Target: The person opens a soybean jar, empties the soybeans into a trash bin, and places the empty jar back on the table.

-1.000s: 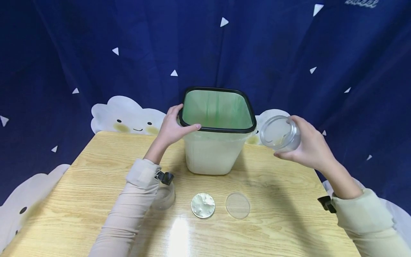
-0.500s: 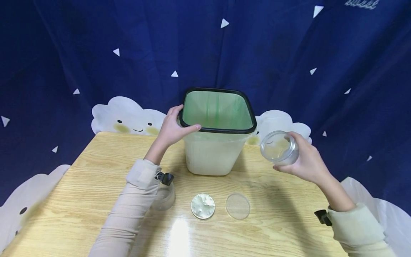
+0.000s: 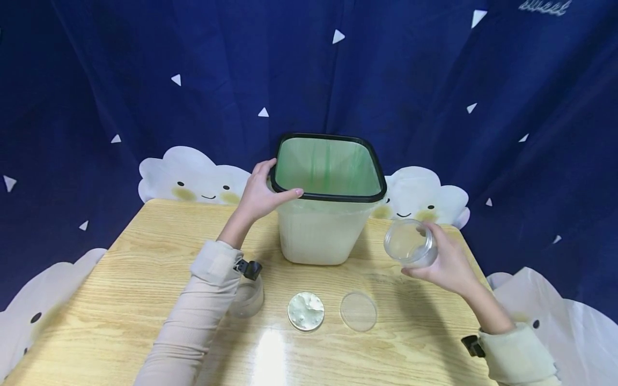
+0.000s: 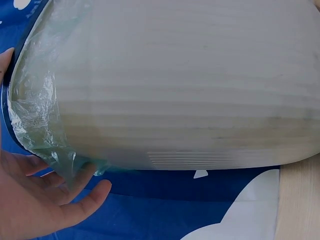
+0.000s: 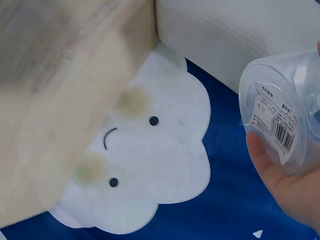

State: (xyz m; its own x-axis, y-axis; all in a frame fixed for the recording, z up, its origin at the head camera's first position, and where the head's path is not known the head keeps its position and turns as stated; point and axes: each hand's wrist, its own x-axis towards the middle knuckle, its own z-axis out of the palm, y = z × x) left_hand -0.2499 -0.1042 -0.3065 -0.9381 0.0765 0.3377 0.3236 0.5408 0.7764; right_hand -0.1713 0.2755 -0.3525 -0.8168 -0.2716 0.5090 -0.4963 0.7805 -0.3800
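Observation:
A white bin (image 3: pixel 318 236) with a black rim and a green liner stands at the back of the wooden table (image 3: pixel 120 289). My left hand (image 3: pixel 263 193) grips the bin's left rim, thumb over the edge; its wrist view shows the bin wall (image 4: pixel 190 85) and the crinkled liner (image 4: pixel 35 110) above my fingers (image 4: pixel 75 200). My right hand (image 3: pixel 446 262) holds a clear plastic jar (image 3: pixel 409 244), tilted with its mouth toward the bin, low over the table's right side. The jar's label (image 5: pixel 272 120) shows in the right wrist view.
A white-filled lid (image 3: pixel 306 311) and a clear lid (image 3: pixel 358 311) lie near the front of the table. Another clear jar (image 3: pixel 248 296) sits partly hidden under my left forearm. A dark blue curtain with cloud shapes (image 3: pixel 193 177) hangs behind.
My right hand has carried the jar down and slightly left, from rim height beside the bin to just above the table. The left hand has stayed on the rim.

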